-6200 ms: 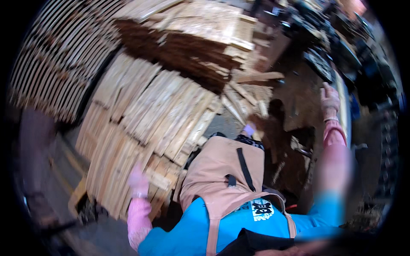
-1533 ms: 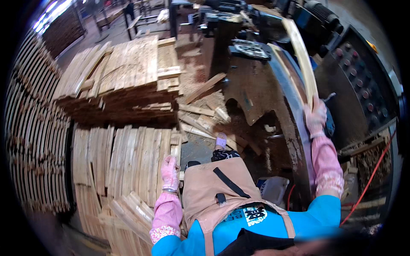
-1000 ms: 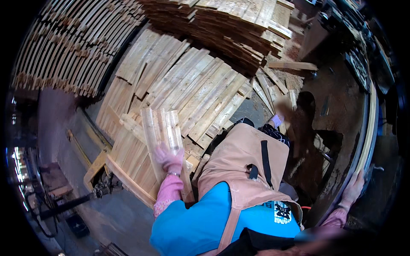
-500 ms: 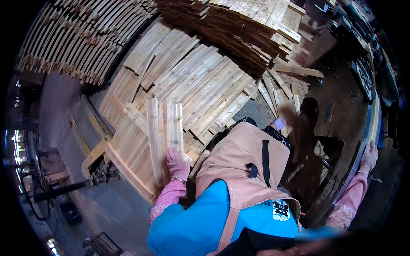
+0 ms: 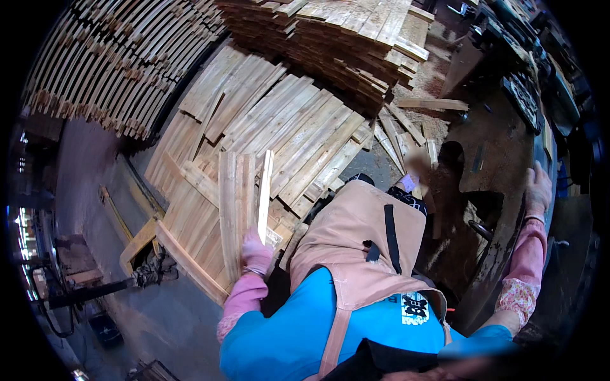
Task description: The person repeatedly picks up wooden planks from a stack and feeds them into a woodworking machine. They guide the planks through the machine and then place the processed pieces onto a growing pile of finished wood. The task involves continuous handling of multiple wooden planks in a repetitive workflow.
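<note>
At the left my left hand (image 5: pixel 256 253) is closed on the near end of a narrow pale wooden board (image 5: pixel 265 193), which is turned so its bright side faces me. Right beside it, two wider boards (image 5: pixel 236 203) lie side by side on the stack. Out to the right, my right hand (image 5: pixel 538 190) rests with fingers stretched along the edge of a dark machine table (image 5: pixel 502 254). Nothing shows in that hand. Both forearms have pink sleeves.
A broad pile of boards (image 5: pixel 286 127) spreads ahead, with a taller stack (image 5: pixel 356 25) behind it. Slatted stacks (image 5: pixel 127 63) fill the far left. A yellow metal frame (image 5: pixel 138 244) stands left of the pile. Loose offcuts (image 5: pixel 397 133) lie near the machine.
The narrow board has turned onto its edge in my left hand and come apart from its neighbours. My right hand has moved forward along the table edge.
</note>
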{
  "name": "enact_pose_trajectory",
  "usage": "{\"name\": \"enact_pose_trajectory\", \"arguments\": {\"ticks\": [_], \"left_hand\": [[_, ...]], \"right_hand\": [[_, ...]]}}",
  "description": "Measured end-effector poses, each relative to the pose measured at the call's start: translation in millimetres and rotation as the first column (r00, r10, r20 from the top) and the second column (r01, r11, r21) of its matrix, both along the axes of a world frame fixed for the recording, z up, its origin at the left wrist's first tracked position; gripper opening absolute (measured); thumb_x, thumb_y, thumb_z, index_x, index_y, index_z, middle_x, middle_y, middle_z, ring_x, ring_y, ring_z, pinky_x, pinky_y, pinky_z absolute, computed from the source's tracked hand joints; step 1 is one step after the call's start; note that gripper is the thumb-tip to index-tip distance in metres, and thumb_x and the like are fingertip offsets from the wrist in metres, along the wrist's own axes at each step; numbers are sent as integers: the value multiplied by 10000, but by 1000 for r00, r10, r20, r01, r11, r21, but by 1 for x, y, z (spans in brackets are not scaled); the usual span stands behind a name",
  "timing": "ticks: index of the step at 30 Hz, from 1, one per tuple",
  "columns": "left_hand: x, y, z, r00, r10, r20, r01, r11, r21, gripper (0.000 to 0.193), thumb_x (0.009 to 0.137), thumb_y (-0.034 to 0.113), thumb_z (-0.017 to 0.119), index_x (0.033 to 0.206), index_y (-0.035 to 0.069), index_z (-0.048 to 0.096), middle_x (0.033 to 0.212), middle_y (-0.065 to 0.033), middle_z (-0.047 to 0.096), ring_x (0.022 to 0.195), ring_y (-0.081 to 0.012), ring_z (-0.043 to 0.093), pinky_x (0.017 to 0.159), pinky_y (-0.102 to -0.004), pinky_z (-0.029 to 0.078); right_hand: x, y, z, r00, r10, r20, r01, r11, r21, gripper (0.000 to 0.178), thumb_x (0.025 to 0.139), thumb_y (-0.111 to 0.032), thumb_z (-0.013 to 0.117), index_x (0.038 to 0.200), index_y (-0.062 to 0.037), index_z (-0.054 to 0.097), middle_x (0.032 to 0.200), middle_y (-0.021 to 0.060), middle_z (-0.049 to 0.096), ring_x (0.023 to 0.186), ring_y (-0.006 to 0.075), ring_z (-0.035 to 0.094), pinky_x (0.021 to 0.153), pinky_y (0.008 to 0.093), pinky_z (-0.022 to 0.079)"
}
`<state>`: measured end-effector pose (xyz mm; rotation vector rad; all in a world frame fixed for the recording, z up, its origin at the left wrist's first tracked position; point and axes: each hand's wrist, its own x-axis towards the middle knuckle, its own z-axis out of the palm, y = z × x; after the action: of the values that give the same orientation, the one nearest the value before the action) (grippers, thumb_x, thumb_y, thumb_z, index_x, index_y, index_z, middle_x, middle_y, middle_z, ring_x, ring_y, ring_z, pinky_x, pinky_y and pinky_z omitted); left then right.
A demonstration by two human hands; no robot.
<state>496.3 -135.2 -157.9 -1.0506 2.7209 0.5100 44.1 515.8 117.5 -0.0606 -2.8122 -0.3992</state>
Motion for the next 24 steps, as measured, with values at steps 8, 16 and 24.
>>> {"name": "enact_pose_trajectory", "arguments": {"ticks": [8,16,24], "left_hand": [[-320,104,170,389,480,-786,493,613,618,596,858,39,646,1423,2,461,1217,-140,594,1049,-220,613,934,-370,522],[-376,254,260,517,86,-851,844,-214,491,894,909,148,734,1607,1,194,1593,-272,342,1453,-396,394,1186,-443,355],[-332,120,30,856,30,-516,422,535,732,720,884,145,734,1500,-41,409,1512,-255,475,1370,-359,513,1161,-410,400]], "right_hand": [[130,-269,-28,571,817,85,-115,183,-976,938,825,-290,847,1571,-21,346,1468,242,509,1401,303,486,1151,388,404],[201,-128,45,990,70,-120,-138,419,-898,878,835,-264,781,1584,-96,355,1419,190,514,1315,280,530,1111,363,419],[268,-2,4,878,-474,-65,440,853,-279,753,839,-364,749,1524,-238,465,1317,161,554,1214,377,536,1016,494,459]]}}
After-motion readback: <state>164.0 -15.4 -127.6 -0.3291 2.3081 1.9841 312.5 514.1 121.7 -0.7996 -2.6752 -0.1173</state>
